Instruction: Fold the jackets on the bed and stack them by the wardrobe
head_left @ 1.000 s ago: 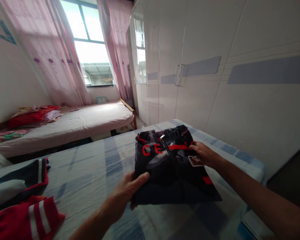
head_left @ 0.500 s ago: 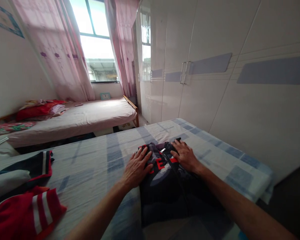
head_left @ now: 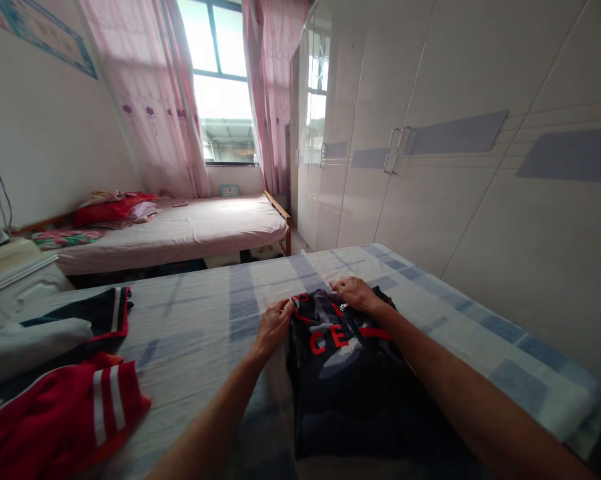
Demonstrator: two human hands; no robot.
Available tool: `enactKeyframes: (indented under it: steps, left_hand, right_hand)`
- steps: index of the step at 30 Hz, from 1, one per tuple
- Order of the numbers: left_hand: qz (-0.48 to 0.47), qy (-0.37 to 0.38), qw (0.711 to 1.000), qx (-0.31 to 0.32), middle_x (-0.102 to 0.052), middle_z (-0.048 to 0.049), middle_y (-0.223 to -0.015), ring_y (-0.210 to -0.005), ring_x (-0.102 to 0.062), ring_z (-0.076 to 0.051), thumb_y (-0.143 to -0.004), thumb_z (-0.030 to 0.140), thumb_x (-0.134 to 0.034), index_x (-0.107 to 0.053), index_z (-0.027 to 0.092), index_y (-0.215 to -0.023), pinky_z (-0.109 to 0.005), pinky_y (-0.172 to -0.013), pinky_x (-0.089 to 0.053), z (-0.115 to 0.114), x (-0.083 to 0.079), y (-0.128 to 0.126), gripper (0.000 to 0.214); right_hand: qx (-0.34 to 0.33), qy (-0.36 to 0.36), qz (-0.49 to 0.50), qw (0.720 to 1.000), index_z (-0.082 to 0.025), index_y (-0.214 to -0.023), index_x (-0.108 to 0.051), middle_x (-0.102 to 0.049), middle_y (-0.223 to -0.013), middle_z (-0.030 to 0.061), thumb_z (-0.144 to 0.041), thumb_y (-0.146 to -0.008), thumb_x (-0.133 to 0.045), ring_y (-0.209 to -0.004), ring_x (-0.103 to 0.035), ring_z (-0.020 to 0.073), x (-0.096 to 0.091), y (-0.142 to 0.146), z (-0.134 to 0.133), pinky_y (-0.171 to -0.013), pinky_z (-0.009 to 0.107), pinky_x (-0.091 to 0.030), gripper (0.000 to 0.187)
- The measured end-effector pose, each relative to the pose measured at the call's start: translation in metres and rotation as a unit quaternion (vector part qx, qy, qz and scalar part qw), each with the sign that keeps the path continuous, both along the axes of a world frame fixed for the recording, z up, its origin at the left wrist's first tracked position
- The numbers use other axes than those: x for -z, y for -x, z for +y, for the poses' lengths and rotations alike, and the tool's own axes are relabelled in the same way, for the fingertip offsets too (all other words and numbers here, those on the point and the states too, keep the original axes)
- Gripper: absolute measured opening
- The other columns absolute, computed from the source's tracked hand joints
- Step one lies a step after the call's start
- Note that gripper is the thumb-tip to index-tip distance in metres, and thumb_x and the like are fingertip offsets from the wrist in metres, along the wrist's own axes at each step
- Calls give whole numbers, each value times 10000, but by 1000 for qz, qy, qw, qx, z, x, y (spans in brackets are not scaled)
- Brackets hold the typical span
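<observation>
My L hand (head_left: 273, 327) & R hand (head_left: 354, 293) pinch jacket's (head_left: 347, 380) far edge, nr bed's (head_left: 190, 333) right edge; uneven tug cd unfold it.

The only writing I can read from here is on the dark folded garment (head_left: 350, 380) lying on the bed (head_left: 190, 333). Big red block letters run across its upper part, with a clear "C" and "E" side by side. More red strokes follow to their right, but the right arm (head_left: 430, 380) lies across them and they cannot be made out. A red mark by the left hand (head_left: 273, 327) is too crumpled to read. The wall poster (head_left: 40, 30) and the small frame (head_left: 229, 190) on the window ledge are too small to read.
</observation>
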State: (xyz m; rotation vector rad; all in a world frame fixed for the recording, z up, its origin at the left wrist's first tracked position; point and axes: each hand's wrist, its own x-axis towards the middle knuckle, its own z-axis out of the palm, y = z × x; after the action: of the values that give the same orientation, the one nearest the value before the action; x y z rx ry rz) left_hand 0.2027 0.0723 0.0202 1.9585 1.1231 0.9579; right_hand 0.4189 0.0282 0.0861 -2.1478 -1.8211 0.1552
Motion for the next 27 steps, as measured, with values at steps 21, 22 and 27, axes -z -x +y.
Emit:
enactKeyframes:
  steps: [21, 22, 27]
  left_hand:
    - [-163, 51, 985, -2, -625, -14, -789, -711, -591, -147, -810, 387, -511, -572, 160, -1045, -263, -673, -472, -16, 2, -5, 332]
    - [-153, 43, 987, 7, -627, -12, -794, -707, -589, -145, -797, 394, -538, -586, 166, -1055, -258, -667, -469, -16, 2, -5, 348]
    - [-113, -2, 994, 10, -578, 2, -705, -690, -545, -134, -782, 342, -562, -618, 171, -667, -239, -671, -443, -17, 4, -9, 213]
  right_hand:
    - [-36, -85, 660, 746, -200, -685, -498, -543, -601, -50, -290, -731, -536, -528, -492, 101, 35, 12, 0, -548, 234, -426, 107]
    - [-36, -71, 660, 747, -197, -700, -509, -559, -619, -45, -300, -731, -554, -538, -505, 101, 35, 14, -1, -554, 234, -435, 117]
    - [11, -88, 622, 778, -197, -910, -554, -588, -646, -51, -336, -696, -636, -530, -529, 93, 33, 23, -2, -530, 220, -436, 268]
